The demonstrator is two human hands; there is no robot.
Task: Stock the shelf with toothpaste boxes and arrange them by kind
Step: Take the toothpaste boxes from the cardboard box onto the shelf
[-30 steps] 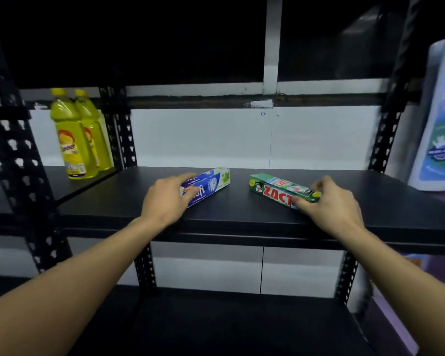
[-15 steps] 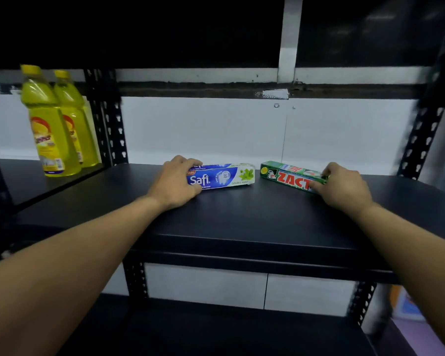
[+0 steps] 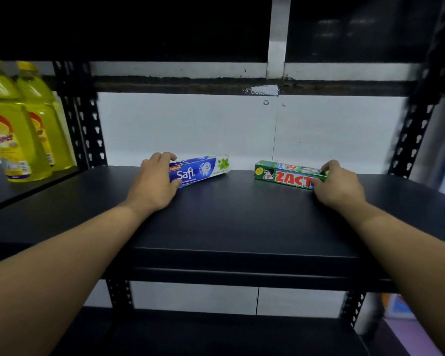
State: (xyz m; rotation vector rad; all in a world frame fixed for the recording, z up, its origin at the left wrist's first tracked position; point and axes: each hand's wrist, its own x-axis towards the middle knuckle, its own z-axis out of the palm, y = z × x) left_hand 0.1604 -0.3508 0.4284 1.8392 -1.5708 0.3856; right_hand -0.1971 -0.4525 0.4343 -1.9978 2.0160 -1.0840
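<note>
Far left: two yellow bottles point(image 3: 23, 119) standing side by side on the next shelf over. The labels are too blurry for me to read.
Left post: black slotted upright point(image 3: 88, 119), between the bottles and my shelf.
Left grip: my left grip point(image 3: 154, 183) is wrapped round the left end of the Safi box, fingers curled over the top edge and thumb on the front face.
Safi box: the blue and white Safi box point(image 3: 203, 169) lies lengthwise on the black shelf point(image 3: 242, 219), far back near the white wall point(image 3: 190, 124), logo facing me. Its right end sits a touch further back.
Gap: bare shelf between the two boxes, so they're apart and not touching.
Zact box: the green Zact box point(image 3: 280, 174) also lies lengthwise far back on the shelf, red lettering facing me, left end angled slightly toward the wall.
Right grip: my right grip point(image 3: 339, 186) is clamped on the right end of the Zact box, fingers over the top and thumb at the front, covering the last bit of the name.
Right post: another black slotted upright point(image 3: 409, 140).
Below: a lower black shelf point(image 3: 216, 335).
</note>
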